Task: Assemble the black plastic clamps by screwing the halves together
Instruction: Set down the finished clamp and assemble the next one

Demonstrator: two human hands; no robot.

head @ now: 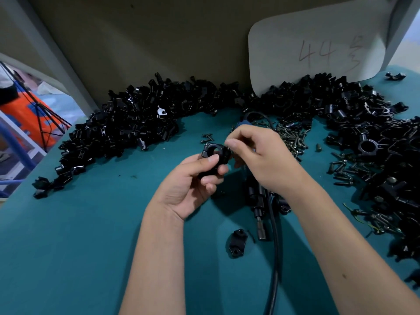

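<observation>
My left hand (192,181) grips a black plastic clamp (214,155) above the middle of the teal table, thumb across its front, its round bore facing up. My right hand (256,155) is at the clamp's right end with fingertips pinched together there; what they pinch is hidden, likely a small screw. A single loose clamp half (236,243) with two holes lies on the table below my hands. Loose dark screws (293,138) are heaped just behind my right hand.
Big piles of black clamp halves (127,126) curve along the back left, and piles of clamp parts (381,144) fill the right side. A powered screwdriver (259,201) with a black cable (273,258) lies under my right wrist. A white card (313,44) leans on the back wall.
</observation>
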